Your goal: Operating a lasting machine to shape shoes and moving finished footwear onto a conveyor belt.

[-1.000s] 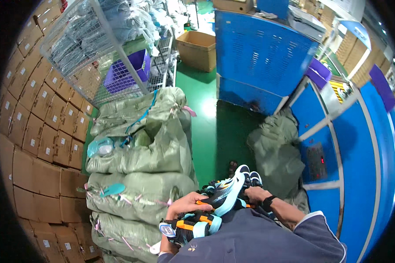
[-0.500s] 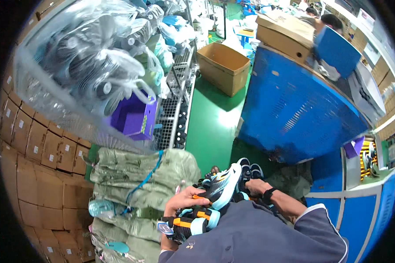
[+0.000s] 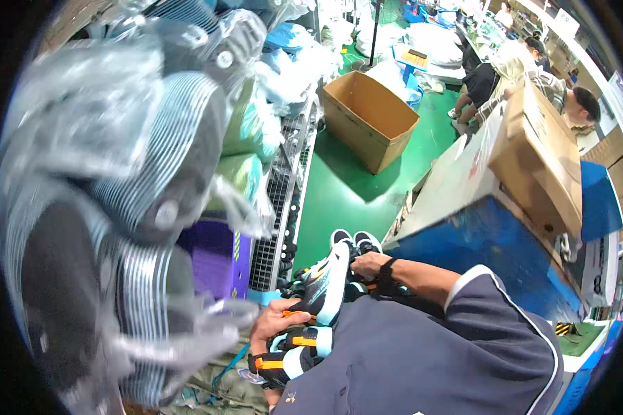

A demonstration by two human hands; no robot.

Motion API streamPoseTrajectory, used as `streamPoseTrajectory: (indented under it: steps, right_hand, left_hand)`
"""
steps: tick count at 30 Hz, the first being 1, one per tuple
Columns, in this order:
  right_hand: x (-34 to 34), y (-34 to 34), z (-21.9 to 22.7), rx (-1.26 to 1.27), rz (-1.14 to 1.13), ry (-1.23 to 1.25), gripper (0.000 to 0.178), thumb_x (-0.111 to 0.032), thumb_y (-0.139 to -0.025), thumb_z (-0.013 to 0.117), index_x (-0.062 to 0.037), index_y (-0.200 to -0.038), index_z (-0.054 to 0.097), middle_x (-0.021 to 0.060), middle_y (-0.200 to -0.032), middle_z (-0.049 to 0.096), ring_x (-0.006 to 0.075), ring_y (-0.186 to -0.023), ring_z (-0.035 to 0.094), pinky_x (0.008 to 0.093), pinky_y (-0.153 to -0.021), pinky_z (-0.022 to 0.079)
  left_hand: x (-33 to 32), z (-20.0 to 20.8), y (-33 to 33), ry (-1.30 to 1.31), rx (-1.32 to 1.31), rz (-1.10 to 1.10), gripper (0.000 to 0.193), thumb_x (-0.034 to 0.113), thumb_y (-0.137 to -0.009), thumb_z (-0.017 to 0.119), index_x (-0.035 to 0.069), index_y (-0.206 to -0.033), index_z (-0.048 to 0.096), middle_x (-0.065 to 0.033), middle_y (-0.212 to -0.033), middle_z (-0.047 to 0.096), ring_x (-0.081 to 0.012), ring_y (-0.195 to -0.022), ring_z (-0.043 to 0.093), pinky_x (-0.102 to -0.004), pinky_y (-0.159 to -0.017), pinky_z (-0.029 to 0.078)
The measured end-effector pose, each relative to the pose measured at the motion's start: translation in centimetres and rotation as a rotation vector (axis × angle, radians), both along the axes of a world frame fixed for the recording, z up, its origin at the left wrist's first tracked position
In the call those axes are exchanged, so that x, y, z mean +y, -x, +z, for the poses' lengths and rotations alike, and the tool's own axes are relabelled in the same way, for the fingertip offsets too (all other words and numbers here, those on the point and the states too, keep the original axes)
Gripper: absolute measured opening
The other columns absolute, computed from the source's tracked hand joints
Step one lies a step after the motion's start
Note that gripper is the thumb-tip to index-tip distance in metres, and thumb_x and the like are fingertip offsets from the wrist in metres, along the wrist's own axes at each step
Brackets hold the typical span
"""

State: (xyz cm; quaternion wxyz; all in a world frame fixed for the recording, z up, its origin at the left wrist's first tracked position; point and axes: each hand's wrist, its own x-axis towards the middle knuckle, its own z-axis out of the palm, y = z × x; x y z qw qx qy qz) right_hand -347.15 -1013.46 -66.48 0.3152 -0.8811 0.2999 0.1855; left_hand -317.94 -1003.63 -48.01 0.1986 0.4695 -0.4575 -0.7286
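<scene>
My left hand (image 3: pixel 277 321) is closed on a black-and-white sneaker (image 3: pixel 330 289), with its fingers at the orange tab by the heel. More black sneakers with orange strips and pale-blue soles (image 3: pixel 304 342) are bunched between my left forearm and my body. Fingers curled, my right hand (image 3: pixel 370 266) grips dark sneakers (image 3: pixel 365 242) whose white-edged toes point away from me. Its exact hold is hidden. Between the two hands further dark shoes show in part.
Clear plastic bags (image 3: pixel 83 117) of shoe soles crowd the left, over a purple box (image 3: pixel 239 266) by a wire rack (image 3: pixel 266 256). An open cardboard box (image 3: pixel 360 138) stands ahead on the green floor. A blue-sided bin (image 3: pixel 484 252) with cardboard (image 3: pixel 540 162) on top is close right. People work beyond.
I have moved forward along the aisle. The bagged soles now loom larger on the left, and the green sacks have mostly slid from view. Both hands keep their hold on the sneakers.
</scene>
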Motion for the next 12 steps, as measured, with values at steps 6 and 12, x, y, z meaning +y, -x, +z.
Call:
streamPoseTrajectory:
  steps: [6, 12]
  right_hand:
    - [-13.3, -1.8, -3.3, 0.122, 0.003, -0.041, 0.022, -0.018, -0.087, 0.059, -0.0164, -0.107, 0.070, 0.0056, -0.113, 0.069, 0.0221, -0.107, 0.065, 0.0400, -0.084, 0.055]
    - [-23.0, -0.1, -4.0, 0.378, -0.113, -0.353, 0.045, -0.025, -0.093, 0.054, -0.0101, -0.135, 0.055, 0.0120, -0.136, 0.055, 0.0269, -0.127, 0.052, 0.0404, -0.104, 0.044]
  left_hand:
    - [-14.2, -0.2, 1.6, -0.093, 0.024, -0.042, 0.023, 0.006, -0.088, 0.069, -0.002, -0.109, 0.067, -0.0028, -0.095, 0.069, -0.0066, -0.085, 0.061, -0.0230, -0.077, 0.050]
    - [-27.2, -1.4, 2.7, -0.089, 0.078, -0.103, 0.030, 0.004, -0.087, 0.069, -0.003, -0.116, 0.065, -0.0043, -0.097, 0.069, -0.0084, -0.086, 0.061, -0.0228, -0.077, 0.049]
